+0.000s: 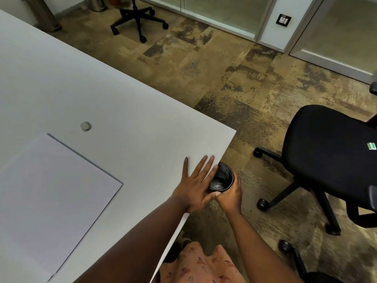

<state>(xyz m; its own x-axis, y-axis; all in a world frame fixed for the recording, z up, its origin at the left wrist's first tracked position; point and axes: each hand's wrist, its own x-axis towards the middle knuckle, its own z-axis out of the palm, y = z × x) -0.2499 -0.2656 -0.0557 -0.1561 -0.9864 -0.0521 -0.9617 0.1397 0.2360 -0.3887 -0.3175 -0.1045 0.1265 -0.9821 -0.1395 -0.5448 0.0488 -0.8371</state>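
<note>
A black mesh cup [221, 177] sits just off the right edge of the white table [114, 107], held below the tabletop level. My right hand [230, 196] grips the cup from its near side. Its mouth faces up and thin scraps lie at its bottom. My left hand [196, 183] lies flat on the table by that edge, fingers straight and spread, their tips reaching the cup's rim.
A pale sheet [51, 193] lies on the table's near left, with a small grey round object [85, 126] beyond it. A black office chair [330, 160] stands to the right on the carpet, another chair base [138, 19] at the far side.
</note>
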